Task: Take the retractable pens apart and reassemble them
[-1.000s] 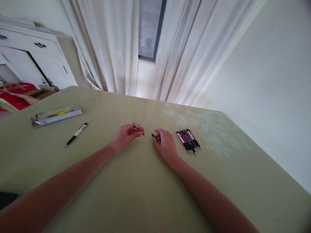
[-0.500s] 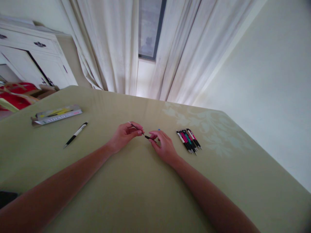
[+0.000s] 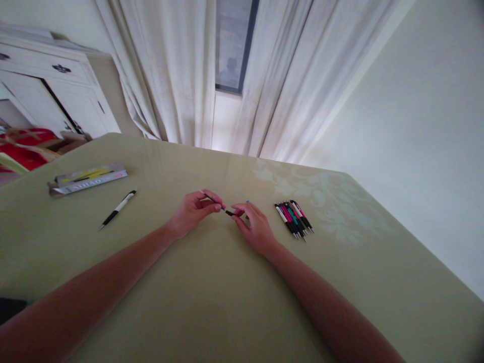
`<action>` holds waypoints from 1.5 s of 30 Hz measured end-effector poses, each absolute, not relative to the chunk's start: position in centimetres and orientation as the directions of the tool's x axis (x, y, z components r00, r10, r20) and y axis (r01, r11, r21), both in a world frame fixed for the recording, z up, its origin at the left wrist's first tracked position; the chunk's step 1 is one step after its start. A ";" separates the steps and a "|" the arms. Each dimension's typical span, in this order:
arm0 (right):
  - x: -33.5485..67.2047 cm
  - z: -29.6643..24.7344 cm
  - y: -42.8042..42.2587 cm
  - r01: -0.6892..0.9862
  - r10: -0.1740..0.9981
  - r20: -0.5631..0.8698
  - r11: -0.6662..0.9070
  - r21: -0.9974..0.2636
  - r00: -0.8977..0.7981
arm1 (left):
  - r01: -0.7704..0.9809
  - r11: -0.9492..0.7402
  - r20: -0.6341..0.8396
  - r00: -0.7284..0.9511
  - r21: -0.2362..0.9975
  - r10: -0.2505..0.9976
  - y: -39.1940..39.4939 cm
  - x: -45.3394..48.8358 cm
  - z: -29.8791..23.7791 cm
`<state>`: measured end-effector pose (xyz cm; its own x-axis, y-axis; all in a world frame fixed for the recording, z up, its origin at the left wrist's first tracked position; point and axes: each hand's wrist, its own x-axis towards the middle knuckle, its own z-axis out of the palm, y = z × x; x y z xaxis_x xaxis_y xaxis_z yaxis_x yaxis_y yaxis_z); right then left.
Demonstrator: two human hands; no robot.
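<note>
Over the middle of the table, my left hand (image 3: pixel 198 212) pinches a thin dark pen refill (image 3: pixel 206 194), whose pale end sticks up behind the fingers. My right hand (image 3: pixel 257 227) is closed on a black pen barrel (image 3: pixel 229 213), mostly hidden by the fingertips. Refill and barrel meet, or nearly so, in the narrow gap between my hands. A small blue spot (image 3: pixel 247 201) shows by my right knuckles; its kind is unclear. Right of that hand lies a row of several pens (image 3: pixel 293 220). One white-and-black pen (image 3: pixel 118 210) rests alone to the left.
An opened pen box (image 3: pixel 91 180) with yellow inside lies at the back left of the table (image 3: pixel 212 302). A dark object (image 3: pixel 11 308) sits at the left edge. Beyond are a white cabinet (image 3: pixel 75 96), red items (image 3: pixel 28 148) and curtains (image 3: pixel 170 70).
Fingers of my right hand have shifted slightly on the barrel, and less of its lower end shows below them. My left hand stays nearly still. The loose pens and box have not moved.
</note>
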<state>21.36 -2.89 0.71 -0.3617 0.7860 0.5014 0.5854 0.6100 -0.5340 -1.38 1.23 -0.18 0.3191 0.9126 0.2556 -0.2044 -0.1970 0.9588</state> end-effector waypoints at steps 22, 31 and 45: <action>21.4 0.6 -2.9 0.555 0.789 0.568 0.588 -0.588 -0.234 | -0.183 -0.106 0.171 0.386 0.977 0.907 -0.5 1.0 0.0; 22.8 -1.5 -1.1 0.721 0.898 0.440 0.311 -0.619 -0.009 | -0.039 -0.212 0.213 0.328 0.976 0.921 0.1 0.6 0.0; 21.6 0.5 -2.7 0.525 0.795 0.605 0.534 -0.663 -0.045 | 0.237 -0.467 0.392 0.302 0.852 0.869 0.8 -0.2 -0.4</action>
<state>21.62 -2.69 0.50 -0.0447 0.7948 0.6053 0.5248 0.5342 -0.6627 -0.16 0.84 -0.41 0.3025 0.8688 0.3920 0.2370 -0.4669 0.8520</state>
